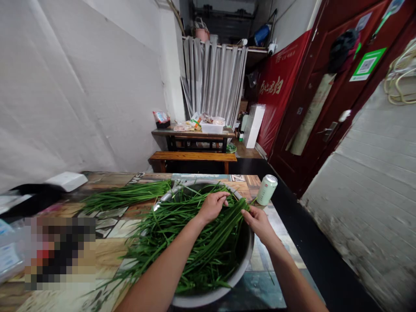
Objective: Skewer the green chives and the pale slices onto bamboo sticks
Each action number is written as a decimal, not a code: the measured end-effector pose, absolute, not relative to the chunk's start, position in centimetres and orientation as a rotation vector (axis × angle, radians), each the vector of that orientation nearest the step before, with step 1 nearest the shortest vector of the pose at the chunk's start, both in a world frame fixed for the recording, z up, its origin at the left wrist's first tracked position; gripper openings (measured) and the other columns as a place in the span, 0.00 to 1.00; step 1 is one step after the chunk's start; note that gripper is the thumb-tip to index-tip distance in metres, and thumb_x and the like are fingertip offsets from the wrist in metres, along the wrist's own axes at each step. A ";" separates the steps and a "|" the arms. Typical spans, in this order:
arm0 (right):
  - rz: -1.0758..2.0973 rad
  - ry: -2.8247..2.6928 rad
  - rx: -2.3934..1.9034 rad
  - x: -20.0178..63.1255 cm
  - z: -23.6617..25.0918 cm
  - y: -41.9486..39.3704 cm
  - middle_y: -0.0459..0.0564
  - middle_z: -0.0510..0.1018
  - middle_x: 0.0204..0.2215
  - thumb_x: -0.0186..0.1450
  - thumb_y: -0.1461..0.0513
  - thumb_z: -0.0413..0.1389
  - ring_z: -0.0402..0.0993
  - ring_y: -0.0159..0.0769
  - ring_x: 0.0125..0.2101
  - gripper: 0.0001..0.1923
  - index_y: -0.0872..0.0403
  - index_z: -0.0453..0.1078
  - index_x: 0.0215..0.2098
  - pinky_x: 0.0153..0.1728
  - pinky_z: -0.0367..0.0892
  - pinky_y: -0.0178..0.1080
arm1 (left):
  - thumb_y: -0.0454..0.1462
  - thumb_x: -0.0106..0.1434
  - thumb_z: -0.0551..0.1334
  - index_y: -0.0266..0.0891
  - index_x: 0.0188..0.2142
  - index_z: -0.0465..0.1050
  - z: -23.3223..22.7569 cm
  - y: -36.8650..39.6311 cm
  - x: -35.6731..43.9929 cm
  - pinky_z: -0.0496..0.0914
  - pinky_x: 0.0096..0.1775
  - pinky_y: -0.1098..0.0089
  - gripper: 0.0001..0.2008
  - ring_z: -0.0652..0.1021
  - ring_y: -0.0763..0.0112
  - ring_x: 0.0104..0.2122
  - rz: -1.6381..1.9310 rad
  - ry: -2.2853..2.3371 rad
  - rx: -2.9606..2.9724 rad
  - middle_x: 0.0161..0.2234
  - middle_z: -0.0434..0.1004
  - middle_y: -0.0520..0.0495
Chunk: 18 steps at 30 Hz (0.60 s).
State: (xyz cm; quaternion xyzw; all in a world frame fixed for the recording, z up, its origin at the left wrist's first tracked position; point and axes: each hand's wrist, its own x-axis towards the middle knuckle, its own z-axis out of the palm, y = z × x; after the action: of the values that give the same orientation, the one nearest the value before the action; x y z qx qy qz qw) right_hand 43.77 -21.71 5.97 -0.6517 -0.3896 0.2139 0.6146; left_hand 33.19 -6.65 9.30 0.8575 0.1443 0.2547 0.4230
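The person is working over a big metal basin [245, 255] that is standing on the patterned table [276, 225], near its right edge. The basin is full of long green chives [201, 251]; many stalks are hanging over its left rim onto the table.

The left hand [212, 206] is lying on top of the chives near the far side of the basin, w/ fingers curled down onto the stalks. It is touching them, but whether it is really gripping a bunch, one cannot tell. The right hand [258, 222] is at the right rim of the basin, fingers closed together, pinching the ends of a few chives at approx. the point where both hands are meeting.

A second heap of chives [126, 197] is lying on the table left of the basin, apart from it. A pale green can [267, 190] is standing upright just beyond the right hand, at the table edge. A white box [66, 180] is sitting at the far left corner.
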 end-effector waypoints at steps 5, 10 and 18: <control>0.501 -0.893 -1.499 43.8 5.9 -21.6 0.37 0.54 0.12 0.57 0.51 0.52 0.47 0.24 0.15 0.18 0.54 0.55 0.18 0.16 0.44 0.30 | 0.38 0.58 0.52 0.36 0.43 0.71 9.7 -6.7 33.0 0.66 0.33 0.73 0.16 0.73 0.74 0.25 0.599 0.350 2.108 0.26 0.76 0.49; 0.502 -0.895 -1.497 43.7 5.9 -21.7 0.37 0.54 0.12 0.56 0.51 0.52 0.47 0.25 0.15 0.19 0.53 0.54 0.17 0.16 0.44 0.31 | 0.38 0.58 0.53 0.37 0.38 0.75 9.9 -6.8 32.8 0.65 0.40 0.70 0.14 0.74 0.70 0.30 0.670 0.330 2.137 0.25 0.76 0.49; 0.506 -0.900 -1.489 43.6 6.2 -21.8 0.37 0.53 0.13 0.57 0.53 0.51 0.47 0.25 0.15 0.18 0.53 0.53 0.17 0.17 0.44 0.31 | 0.38 0.57 0.53 0.36 0.43 0.72 9.2 -6.5 33.0 0.67 0.29 0.72 0.16 0.71 0.75 0.20 0.661 0.348 2.076 0.29 0.77 0.47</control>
State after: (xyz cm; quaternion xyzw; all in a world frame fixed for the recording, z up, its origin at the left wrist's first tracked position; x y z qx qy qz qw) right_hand 43.56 -21.79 6.20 -0.6467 -0.3908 0.2199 0.6170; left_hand 32.96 -6.49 9.21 0.8401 0.1406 0.2673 0.4507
